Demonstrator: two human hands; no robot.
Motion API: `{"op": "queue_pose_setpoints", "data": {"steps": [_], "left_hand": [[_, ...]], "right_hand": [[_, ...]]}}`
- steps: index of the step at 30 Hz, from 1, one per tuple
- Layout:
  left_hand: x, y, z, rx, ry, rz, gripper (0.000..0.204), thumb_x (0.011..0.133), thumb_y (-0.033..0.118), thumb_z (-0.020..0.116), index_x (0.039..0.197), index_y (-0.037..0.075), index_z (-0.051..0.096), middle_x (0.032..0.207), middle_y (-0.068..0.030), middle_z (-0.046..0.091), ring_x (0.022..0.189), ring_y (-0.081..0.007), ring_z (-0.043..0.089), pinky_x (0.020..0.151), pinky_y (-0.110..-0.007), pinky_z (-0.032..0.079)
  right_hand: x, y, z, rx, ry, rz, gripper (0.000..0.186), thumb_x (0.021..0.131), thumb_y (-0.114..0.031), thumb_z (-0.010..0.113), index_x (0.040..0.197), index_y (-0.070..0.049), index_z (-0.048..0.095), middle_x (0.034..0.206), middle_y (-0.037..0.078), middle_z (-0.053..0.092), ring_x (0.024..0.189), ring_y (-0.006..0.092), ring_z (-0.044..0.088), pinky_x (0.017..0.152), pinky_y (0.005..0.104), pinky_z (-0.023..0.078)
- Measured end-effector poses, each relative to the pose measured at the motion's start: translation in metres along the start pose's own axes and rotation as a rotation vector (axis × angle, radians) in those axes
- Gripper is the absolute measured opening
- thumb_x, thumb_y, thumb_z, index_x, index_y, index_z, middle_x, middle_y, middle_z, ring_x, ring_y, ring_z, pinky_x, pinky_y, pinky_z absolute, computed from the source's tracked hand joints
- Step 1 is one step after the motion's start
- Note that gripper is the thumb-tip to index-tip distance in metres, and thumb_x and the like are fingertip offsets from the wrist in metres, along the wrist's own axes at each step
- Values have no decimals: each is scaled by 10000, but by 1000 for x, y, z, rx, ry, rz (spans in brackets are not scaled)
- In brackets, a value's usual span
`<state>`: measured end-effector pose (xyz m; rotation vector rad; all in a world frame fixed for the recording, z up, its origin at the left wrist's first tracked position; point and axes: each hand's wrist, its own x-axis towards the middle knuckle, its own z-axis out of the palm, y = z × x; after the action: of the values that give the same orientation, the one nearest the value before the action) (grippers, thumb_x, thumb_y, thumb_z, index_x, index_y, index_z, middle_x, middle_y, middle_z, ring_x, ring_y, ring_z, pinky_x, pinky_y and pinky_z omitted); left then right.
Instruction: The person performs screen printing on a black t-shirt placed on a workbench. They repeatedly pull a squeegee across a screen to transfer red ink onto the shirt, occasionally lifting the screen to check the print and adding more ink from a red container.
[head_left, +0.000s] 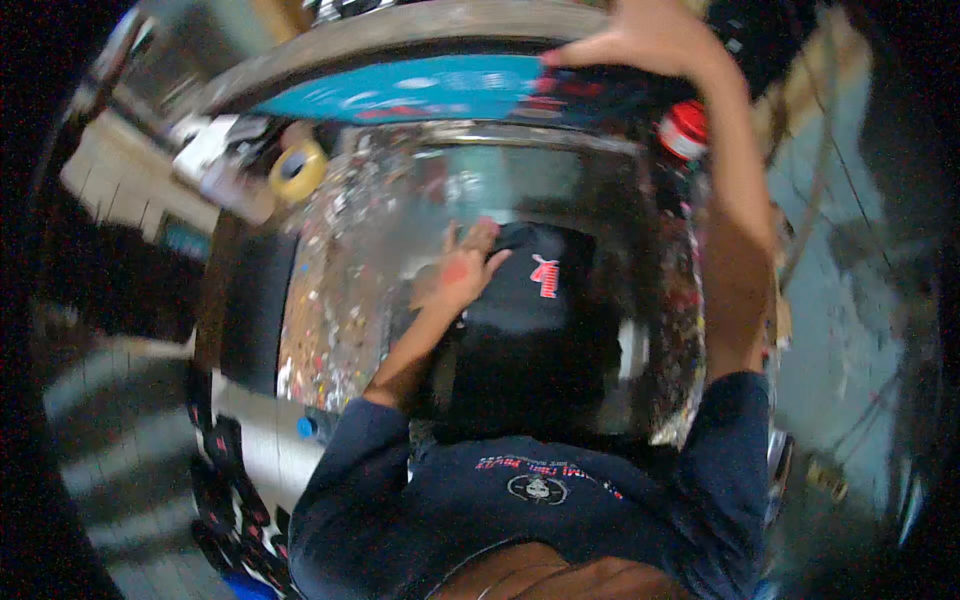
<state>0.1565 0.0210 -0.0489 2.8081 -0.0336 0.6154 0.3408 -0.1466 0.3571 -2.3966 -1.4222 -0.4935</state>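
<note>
My left hand [463, 270], fingers stretched apart, lies at the upper left edge of a black fabric piece [530, 320]. A small red and white print shows on the fabric, which rests on a dark, glossy board [625, 220]. At the top, my right hand [660, 42] reaches up and grips a raised printing screen, its thumb along the lower side. This screen [400, 90] has teal mesh with pale and red marks, and a thick light-coloured frame bar behind it. Some fingertips of the right hand are hidden.
Left of the board, the tabletop [330, 290] is speckled with paint. A yellow tape roll [299, 171] lies at the far left. A red and white tub [684, 130] stands beside my right forearm. A blue cap [307, 427] shows near the left front edge.
</note>
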Motion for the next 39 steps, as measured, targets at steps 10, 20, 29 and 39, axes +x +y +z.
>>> {"op": "queue_pose_setpoints", "data": {"steps": [10,20,29,39], "left_hand": [[-116,-126,-174,62,644,-756,181,1049,187,552,1068,42,658,918,-225,719,816,-420,706,702,-470,551],[-318,-253,-252,318,725,-1424,616,933,285,685,1413,-53,494,1374,-297,593,1299,-458,554,1080,-501,453],[-256,-198,-192,361,475,-816,407,833,367,810,1073,48,738,1122,-120,664,1079,-303,635,950,-427,526],[-248,-216,-200,419,77,-764,296,914,240,710,1134,43,687,1121,-149,657,1077,-329,639,894,-450,562]], "right_hand": [[13,25,8,58,-45,-9,706,693,-422,915,1200,-16,637,1117,177,714,1048,290,684,945,388,504],[23,45,15,68,-91,-36,680,757,-352,897,1275,-24,605,1238,167,677,1148,278,639,1019,384,469],[20,49,14,60,-50,3,786,767,-349,896,1382,18,573,1298,196,647,1184,298,619,1057,383,449],[23,43,8,53,-145,47,714,771,-383,888,1307,-7,601,1194,161,685,1106,268,637,1006,375,468]]}}
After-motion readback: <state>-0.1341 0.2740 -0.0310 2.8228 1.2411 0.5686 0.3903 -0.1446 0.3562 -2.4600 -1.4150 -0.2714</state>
